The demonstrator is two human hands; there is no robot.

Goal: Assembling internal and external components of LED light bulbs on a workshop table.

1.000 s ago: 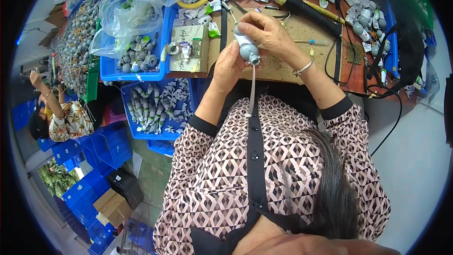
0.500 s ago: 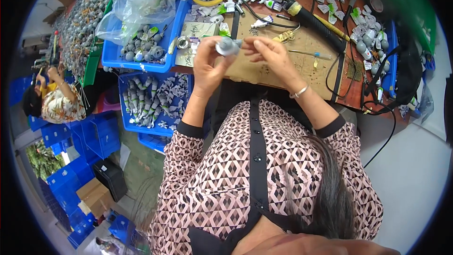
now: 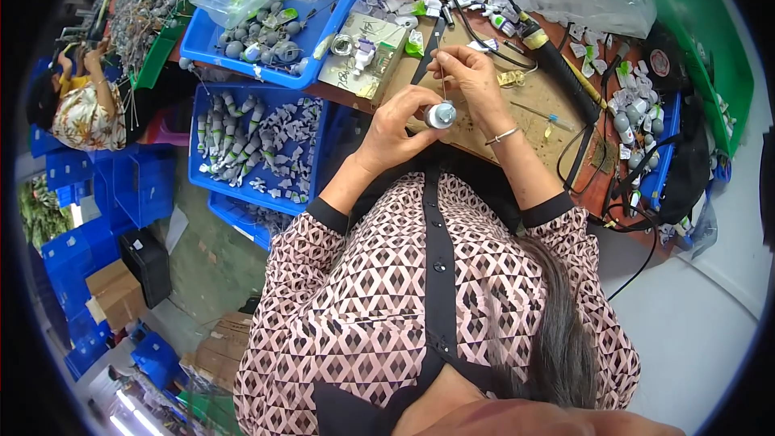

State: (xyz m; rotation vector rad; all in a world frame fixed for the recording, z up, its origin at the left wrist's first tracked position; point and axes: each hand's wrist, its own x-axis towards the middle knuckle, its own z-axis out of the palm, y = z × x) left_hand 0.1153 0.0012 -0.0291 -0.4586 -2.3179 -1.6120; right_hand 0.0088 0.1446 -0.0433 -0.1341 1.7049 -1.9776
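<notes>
Presently, the left hand (image 3: 395,125) grips a small grey cylindrical part (image 3: 440,115) by its fingertips, just above the brown workbench (image 3: 557,105). The right hand (image 3: 472,81) pinches a thin wire (image 3: 441,81) rising from the part, fingers closed upon it.

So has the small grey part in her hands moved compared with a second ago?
Yes. The small grey part now sits nearer the person, away from the soldering iron; the left hand holds it.

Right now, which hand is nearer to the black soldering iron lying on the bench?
The right hand. It works just left of the soldering iron. The left hand, holding the small silver-capped part, sits farther away toward the blue trays.
</notes>
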